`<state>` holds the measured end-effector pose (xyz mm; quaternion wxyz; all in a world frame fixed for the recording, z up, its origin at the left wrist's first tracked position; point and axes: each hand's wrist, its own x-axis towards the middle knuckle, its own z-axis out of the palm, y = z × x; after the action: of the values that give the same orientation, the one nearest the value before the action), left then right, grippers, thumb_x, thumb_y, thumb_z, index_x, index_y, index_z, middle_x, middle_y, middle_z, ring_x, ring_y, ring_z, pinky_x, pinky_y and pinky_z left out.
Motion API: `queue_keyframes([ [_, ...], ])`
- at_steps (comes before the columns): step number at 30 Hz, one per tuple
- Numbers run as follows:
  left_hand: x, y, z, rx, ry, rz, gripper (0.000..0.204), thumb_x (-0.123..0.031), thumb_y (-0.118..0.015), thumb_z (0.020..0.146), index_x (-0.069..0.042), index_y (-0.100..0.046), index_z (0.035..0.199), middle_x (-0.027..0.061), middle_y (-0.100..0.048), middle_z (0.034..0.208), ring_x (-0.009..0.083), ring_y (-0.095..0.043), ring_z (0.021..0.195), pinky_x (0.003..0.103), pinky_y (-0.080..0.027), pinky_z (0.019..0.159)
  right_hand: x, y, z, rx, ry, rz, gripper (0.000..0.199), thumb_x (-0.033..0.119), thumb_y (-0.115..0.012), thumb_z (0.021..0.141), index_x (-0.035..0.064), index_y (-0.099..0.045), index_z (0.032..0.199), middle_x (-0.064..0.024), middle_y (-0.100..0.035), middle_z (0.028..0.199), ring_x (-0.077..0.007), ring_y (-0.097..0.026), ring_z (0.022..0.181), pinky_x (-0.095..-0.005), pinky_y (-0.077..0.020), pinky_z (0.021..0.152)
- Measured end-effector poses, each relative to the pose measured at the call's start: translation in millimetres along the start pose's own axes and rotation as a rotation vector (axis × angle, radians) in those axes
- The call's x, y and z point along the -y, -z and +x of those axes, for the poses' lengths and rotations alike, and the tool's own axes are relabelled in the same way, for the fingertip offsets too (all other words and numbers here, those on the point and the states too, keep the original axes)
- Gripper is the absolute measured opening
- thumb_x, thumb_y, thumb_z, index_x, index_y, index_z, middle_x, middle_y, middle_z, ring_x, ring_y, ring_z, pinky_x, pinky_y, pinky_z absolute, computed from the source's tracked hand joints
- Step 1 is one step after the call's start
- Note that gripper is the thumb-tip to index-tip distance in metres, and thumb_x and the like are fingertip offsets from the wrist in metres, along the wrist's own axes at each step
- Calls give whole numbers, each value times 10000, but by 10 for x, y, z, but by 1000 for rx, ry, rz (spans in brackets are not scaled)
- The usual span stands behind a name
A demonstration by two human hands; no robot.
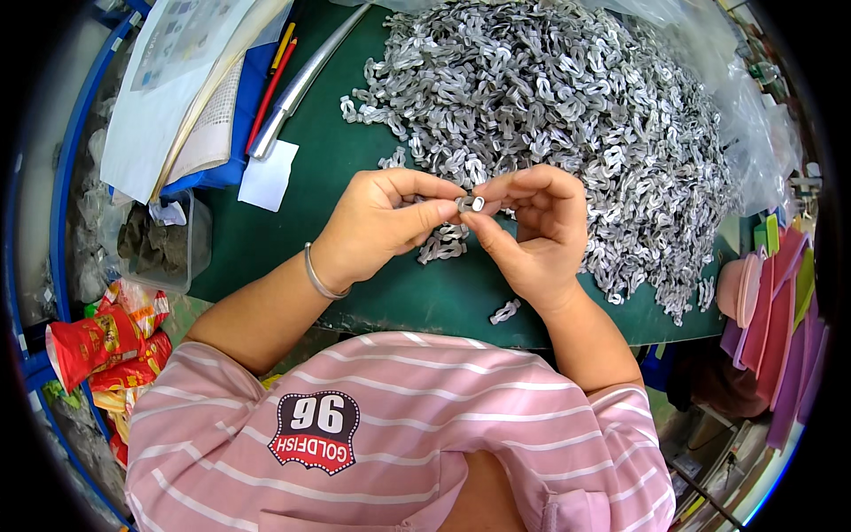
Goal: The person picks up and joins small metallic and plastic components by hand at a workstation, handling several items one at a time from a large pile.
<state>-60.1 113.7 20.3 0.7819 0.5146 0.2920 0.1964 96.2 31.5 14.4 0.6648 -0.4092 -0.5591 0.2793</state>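
Observation:
Between my two hands, above the green table, is a small silver metal link (pixel 471 204) with a looped end. My left hand (pixel 383 217) pinches one side of it with thumb and forefinger. The thumb and forefinger of my right hand (pixel 534 226) close on its other side, the remaining fingers curled. Right behind my hands lies a large heap of similar grey metal links (pixel 550 89). A few links (pixel 443 244) rest on the table just below my fingertips. One single link (pixel 505 311) lies apart near the table's front edge.
On the left are papers (pixel 168 80) on a blue folder, a red pencil (pixel 270 97), a long metal tool (pixel 306 80) and a white paper slip (pixel 269 176). A plastic tub (pixel 197 248) and red packets (pixel 97 346) stand beyond the table's left edge. Clear plastic sheeting (pixel 753 133) borders the heap's right.

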Motion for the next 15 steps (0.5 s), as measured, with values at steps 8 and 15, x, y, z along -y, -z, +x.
queue_keyframes([
  [8, -87, 179, 53, -4, 138, -631, 253, -267, -415, 940, -50, -546, 931, -14, -455, 675, 53, -382, 509, 149, -259, 374, 39, 97, 153, 73, 120, -670, 122, -17, -635, 724, 15, -607, 838, -107, -601, 785, -254, -566, 656, -319, -454, 573],
  [15, -123, 148, 80, -264, -74, -455, 155, -197, -563, 873, -54, -520, 833, -25, -446, 628, 23, -385, 495, 155, -247, 375, -6, -95, 66, 397, 67, -988, 162, 130, -683, 683, 53, -606, 802, -57, -533, 791, -239, -505, 737, -346, -398, 630],
])
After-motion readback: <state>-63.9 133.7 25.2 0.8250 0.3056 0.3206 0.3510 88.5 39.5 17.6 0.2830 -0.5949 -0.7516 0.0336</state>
